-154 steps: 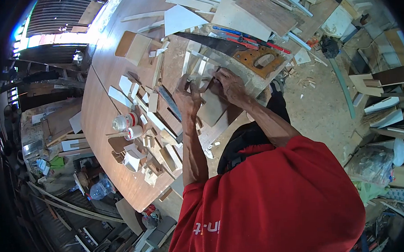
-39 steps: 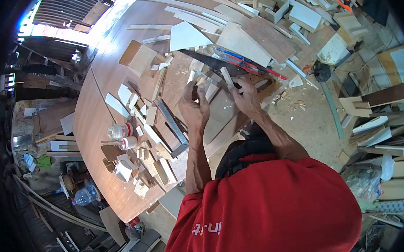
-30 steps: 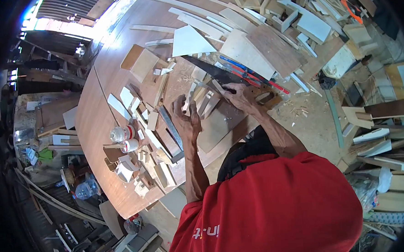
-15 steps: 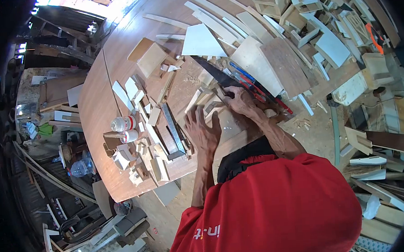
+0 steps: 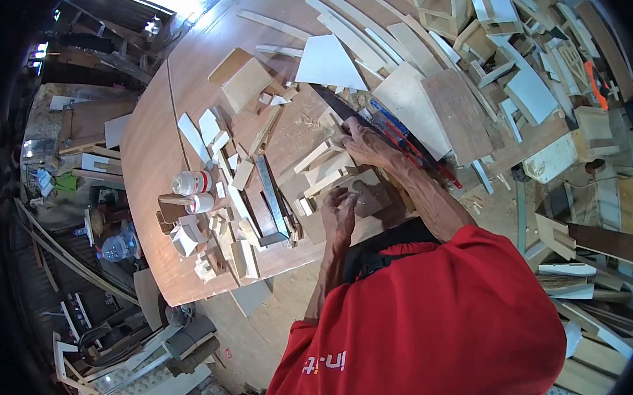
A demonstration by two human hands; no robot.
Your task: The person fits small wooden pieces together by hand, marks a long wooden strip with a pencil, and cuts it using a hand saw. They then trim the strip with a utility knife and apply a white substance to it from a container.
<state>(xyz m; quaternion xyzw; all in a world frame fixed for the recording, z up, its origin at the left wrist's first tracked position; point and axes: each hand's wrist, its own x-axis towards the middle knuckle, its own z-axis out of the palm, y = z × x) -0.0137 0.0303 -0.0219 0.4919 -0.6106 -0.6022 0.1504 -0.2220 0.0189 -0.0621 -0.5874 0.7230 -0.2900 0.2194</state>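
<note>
A small pale wooden frame [image 5: 326,170] lies on the workbench [image 5: 146,153], its two parallel strips joined to a flat piece. At its far right end is my right hand [image 5: 371,146], fingers curled against the wood; the fingertips are partly hidden. My left hand [image 5: 339,212] is raised at the frame's near side, thumb and fingers drawn together; anything between them is too small to make out. Under and beside it is a brown wood block [image 5: 371,194]. A handsaw [image 5: 331,101] lies just beyond my right hand, beside red and blue bar-shaped tools [image 5: 398,125].
Left of my hands are a metal square [image 5: 271,200], wood offcuts [image 5: 241,174] and glue bottles [image 5: 191,182]. Flat boards [image 5: 412,107] lie beyond the saw. Box-like wooden pieces [image 5: 438,5] and scraps are piled at the right.
My left hand has drawn back from the wooden frame toward me, and its spread fingers have closed together. My right hand has shifted slightly away from me along the frame's end.
</note>
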